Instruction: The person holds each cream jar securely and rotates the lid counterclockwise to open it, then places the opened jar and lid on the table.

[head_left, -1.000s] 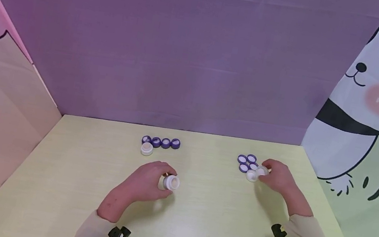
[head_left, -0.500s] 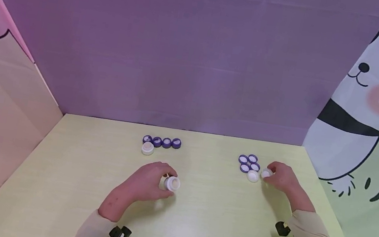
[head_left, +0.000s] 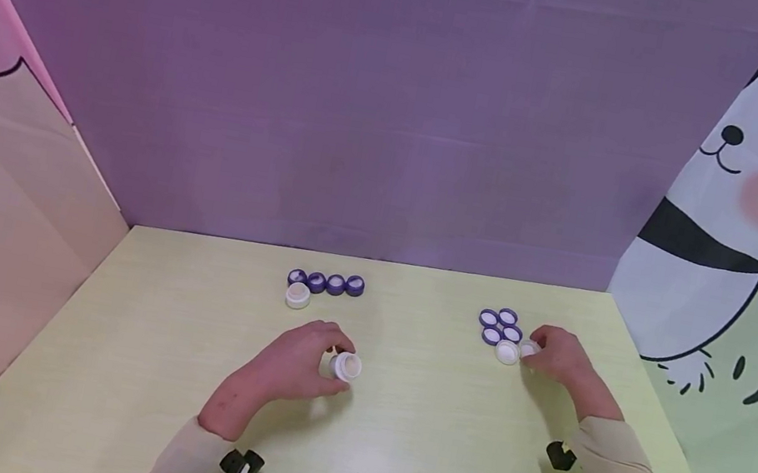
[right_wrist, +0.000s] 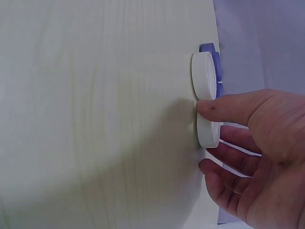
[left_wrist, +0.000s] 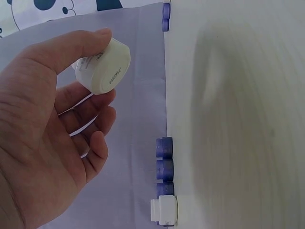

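Observation:
My left hand [head_left: 292, 361] pinches a small white jar [head_left: 347, 366] between thumb and fingers, held above the table with its uncovered mouth tipped toward the head camera. In the left wrist view the jar's [left_wrist: 105, 69] printed base shows. At the right, my right hand [head_left: 563, 358] pinches a white lid [right_wrist: 206, 136] by its edge, low at the tabletop. Right beside it lies a second white lid [head_left: 506, 352], hollow side up. Several purple-rimmed lids [head_left: 510, 334] with white insides sit just behind these, partly hidden in the right wrist view.
Several purple jars [head_left: 336, 285] stand in a row toward the table's back edge. A white uncapped jar [head_left: 297, 296] is in front of the leftmost one. A purple wall [head_left: 387, 103] rises behind the pale table [head_left: 418, 446], with printed panels on both sides.
My right hand has drawn the white lid off to the right, then brought it back left beside the other white lid. The left hand and its jar have hardly moved.

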The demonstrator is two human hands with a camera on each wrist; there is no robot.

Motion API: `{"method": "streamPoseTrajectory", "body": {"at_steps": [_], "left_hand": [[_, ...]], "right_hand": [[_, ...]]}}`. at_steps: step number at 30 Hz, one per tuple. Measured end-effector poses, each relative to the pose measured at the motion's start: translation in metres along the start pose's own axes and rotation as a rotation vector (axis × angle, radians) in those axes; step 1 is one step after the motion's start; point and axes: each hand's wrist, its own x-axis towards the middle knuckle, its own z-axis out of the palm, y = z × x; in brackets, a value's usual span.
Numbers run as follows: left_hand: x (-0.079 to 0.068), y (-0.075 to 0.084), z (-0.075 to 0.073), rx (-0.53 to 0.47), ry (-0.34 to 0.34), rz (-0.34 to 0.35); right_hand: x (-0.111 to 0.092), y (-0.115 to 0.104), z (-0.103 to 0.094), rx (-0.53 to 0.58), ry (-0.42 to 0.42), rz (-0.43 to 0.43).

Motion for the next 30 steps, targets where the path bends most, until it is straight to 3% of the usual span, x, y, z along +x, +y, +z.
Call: {"method": "streamPoseTrajectory", "body": {"at_steps": [20,25,30], "left_hand": [[0.002,-0.007,0.004,-0.011,0.003,-0.007],[0.0,-0.012,0.003,-0.026,0.01,-0.039],[0.004,-0.017,-0.001,-0.03,0.026,-0.057]], "right_hand": [[0.001,0.003,0.007,-0.01,0.007,0.005],[-0.003,-0.003,0.004,-0.04,0.069,-0.021],[-0.01,-0.024,-0.007,-0.021,0.144,-0.021]]}}
